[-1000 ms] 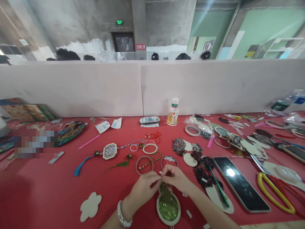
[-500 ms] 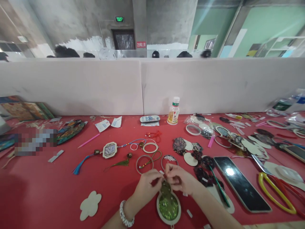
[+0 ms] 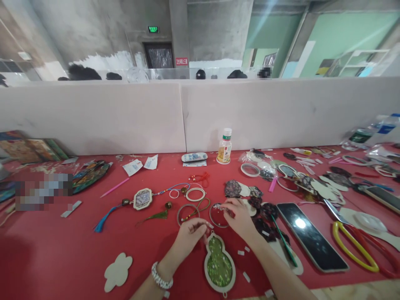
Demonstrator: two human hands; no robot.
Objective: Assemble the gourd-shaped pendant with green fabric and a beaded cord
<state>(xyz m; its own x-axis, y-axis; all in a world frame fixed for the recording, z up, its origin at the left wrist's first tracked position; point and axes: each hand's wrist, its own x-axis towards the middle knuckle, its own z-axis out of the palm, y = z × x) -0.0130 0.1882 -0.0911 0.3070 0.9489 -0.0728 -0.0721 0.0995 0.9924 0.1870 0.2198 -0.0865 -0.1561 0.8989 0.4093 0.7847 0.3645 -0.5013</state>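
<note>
A gourd-shaped pendant (image 3: pixel 219 266) with a cream rim and glittery green filling lies on the red table, its narrow end away from me. My left hand (image 3: pixel 191 236), with a white beaded bracelet on the wrist, is at the pendant's top left, fingers curled together near its small loop; what they hold, if anything, is too small to name. Farther forward, my right hand (image 3: pixel 238 216) has its fingertips pinched over a round ring dish (image 3: pixel 215 214) of small white beads. Whatever is between those fingertips cannot be made out.
A phone (image 3: pixel 312 237), yellow-and-red-handled scissors (image 3: pixel 353 250) and dark round pieces (image 3: pixel 265 233) lie on the right. Ahead stands a small bottle (image 3: pixel 225 146). An octagonal pendant (image 3: pixel 143 198) and a cream cloud-shaped piece (image 3: pixel 118 271) are on the left. A white partition (image 3: pixel 125 116) runs behind.
My right hand has moved from the pendant's top forward to the bead dish. My left hand has shifted slightly left, and the pendant's upper part is now uncovered. The view has shifted slightly.
</note>
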